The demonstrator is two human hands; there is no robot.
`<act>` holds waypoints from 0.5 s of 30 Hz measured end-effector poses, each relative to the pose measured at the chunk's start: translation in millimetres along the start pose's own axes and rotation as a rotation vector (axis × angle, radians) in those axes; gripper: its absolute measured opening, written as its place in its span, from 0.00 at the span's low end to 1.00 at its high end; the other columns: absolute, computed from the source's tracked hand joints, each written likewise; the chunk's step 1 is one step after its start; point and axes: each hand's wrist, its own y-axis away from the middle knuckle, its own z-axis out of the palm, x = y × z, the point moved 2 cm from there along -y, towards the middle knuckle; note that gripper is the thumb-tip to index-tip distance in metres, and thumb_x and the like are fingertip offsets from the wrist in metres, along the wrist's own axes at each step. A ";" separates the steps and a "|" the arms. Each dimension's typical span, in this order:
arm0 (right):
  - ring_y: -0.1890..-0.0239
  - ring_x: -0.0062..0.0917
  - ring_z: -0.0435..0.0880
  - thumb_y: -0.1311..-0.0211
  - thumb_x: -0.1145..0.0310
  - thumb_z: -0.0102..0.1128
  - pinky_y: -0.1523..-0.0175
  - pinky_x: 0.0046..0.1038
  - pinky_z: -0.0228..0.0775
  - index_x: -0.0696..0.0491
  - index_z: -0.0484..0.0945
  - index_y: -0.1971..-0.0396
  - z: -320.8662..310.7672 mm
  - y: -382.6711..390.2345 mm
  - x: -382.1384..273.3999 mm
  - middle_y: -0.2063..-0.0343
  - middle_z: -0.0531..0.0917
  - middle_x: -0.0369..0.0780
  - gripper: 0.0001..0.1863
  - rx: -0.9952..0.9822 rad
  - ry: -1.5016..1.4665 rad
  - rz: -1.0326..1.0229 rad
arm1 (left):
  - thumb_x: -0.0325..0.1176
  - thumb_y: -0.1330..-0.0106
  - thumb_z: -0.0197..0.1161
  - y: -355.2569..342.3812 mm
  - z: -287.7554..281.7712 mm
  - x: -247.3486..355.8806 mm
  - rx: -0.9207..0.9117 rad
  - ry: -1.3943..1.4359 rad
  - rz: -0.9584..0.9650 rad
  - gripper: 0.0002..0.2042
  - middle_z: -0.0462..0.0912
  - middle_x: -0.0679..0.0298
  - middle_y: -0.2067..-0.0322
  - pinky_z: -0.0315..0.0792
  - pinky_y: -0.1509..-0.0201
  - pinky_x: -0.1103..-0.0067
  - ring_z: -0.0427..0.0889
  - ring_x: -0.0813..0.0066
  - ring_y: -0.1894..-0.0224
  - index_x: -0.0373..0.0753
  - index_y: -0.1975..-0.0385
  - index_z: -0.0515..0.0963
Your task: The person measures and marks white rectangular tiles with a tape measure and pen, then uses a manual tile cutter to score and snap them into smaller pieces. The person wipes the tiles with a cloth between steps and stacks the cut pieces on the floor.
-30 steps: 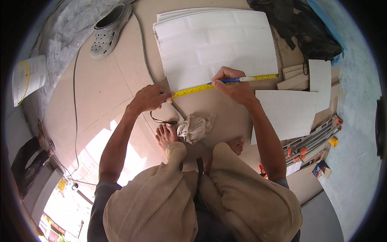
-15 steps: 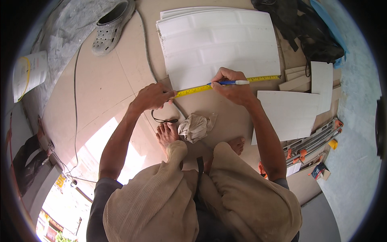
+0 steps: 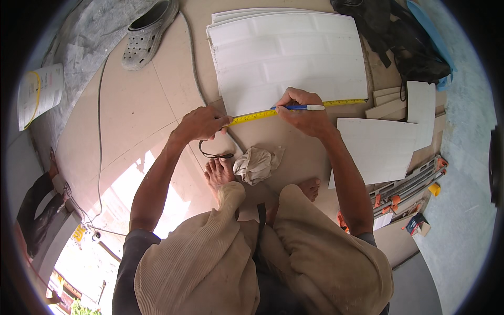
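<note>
A yellow tape measure [image 3: 253, 117] stretches along the near edge of a stack of white tiles [image 3: 289, 58] with a raised brick pattern. At the tiles' left corner, my left hand [image 3: 205, 124] is closed on the tape; its case is hidden by my fingers. My right hand [image 3: 305, 116] grips a blue pen [image 3: 299, 107] with a white end. Its blue tip is over the tape near the middle of the tile edge. The tape runs on past my right hand to the tile's right corner. A black strap [image 3: 215, 156] hangs below my left hand.
A crumpled cloth [image 3: 255, 165] lies between my feet. Right of my forearm are flat white tiles [image 3: 375, 149] and a tile cutter [image 3: 404, 194]. Farther off lie a black bag [image 3: 420, 63], a grey clog [image 3: 148, 39], cables [image 3: 100, 142] and a white bucket [image 3: 42, 94].
Both hands, the pen and the tape keep their places against the tiles. The whole view has shifted slightly. At the far left, another person's dark-clothed legs have moved a little.
</note>
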 end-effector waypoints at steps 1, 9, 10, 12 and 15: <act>0.71 0.17 0.78 0.37 0.70 0.70 0.63 0.25 0.74 0.57 0.81 0.69 0.2 -0.2 0.8 0.72 0.86 0.37 0.07 0.005 0.005 -0.011 | 0.54 0.24 0.54 -0.3 -0.2 0.2 -0.001 0.001 0.006 0.26 0.83 0.63 0.84 0.80 0.65 0.71 0.84 0.74 0.80 0.40 0.72 0.88; 0.70 0.17 0.78 0.37 0.70 0.69 0.62 0.25 0.74 0.57 0.80 0.69 0.5 0.2 3.4 0.72 0.86 0.38 0.08 -0.003 -0.029 -0.009 | 0.54 0.24 0.53 -1.1 0.8 -0.5 -0.006 0.014 -0.002 0.26 0.82 0.62 0.85 0.79 0.64 0.71 0.85 0.74 0.79 0.39 0.73 0.88; 0.70 0.17 0.78 0.37 0.70 0.69 0.62 0.25 0.74 0.57 0.80 0.69 0.6 0.3 3.6 0.72 0.86 0.38 0.08 -0.004 -0.037 -0.005 | 0.54 0.24 0.53 -0.9 0.9 -0.5 -0.005 0.018 0.000 0.26 0.82 0.62 0.85 0.79 0.64 0.71 0.85 0.74 0.79 0.39 0.73 0.88; 0.70 0.16 0.78 0.37 0.70 0.69 0.62 0.25 0.74 0.57 0.80 0.69 1.1 0.1 4.0 0.72 0.86 0.38 0.08 0.002 -0.039 0.008 | 0.54 0.24 0.54 -1.0 0.5 0.3 -0.006 0.020 0.002 0.26 0.82 0.62 0.84 0.79 0.64 0.71 0.84 0.74 0.79 0.39 0.73 0.88; 0.70 0.16 0.78 0.36 0.70 0.69 0.62 0.25 0.73 0.57 0.80 0.69 0.5 -0.5 1.4 0.72 0.86 0.37 0.08 0.000 0.001 -0.014 | 0.54 0.24 0.54 0.2 -0.6 0.5 -0.009 0.019 -0.003 0.26 0.82 0.62 0.84 0.78 0.65 0.71 0.84 0.74 0.80 0.39 0.73 0.87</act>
